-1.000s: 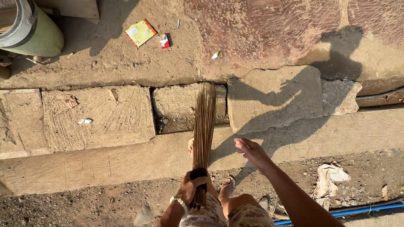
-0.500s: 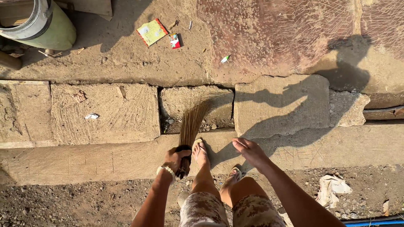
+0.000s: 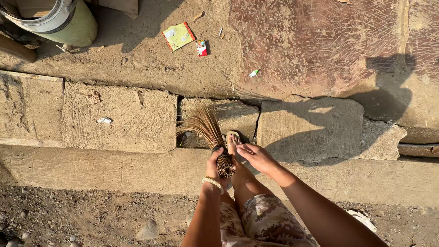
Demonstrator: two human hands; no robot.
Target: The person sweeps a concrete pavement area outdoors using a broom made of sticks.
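Head cam looking straight down: the left hand (image 3: 214,165) is wrapped tight around the bound end of a stick broom (image 3: 208,132), whose bristles fan out and press into the gap (image 3: 188,137) between two stone slabs. Right hand (image 3: 256,156) hangs just beside the broom's handle end, fingers loose and open, holding nothing. Further up on the dirt lie a yellow wrapper (image 3: 179,36) and a small red packet (image 3: 201,47).

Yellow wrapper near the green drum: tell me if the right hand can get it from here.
Probably not. The right hand hovers empty by the broom; the yellow wrapper lies well beyond the stone slabs, nothing blocking.
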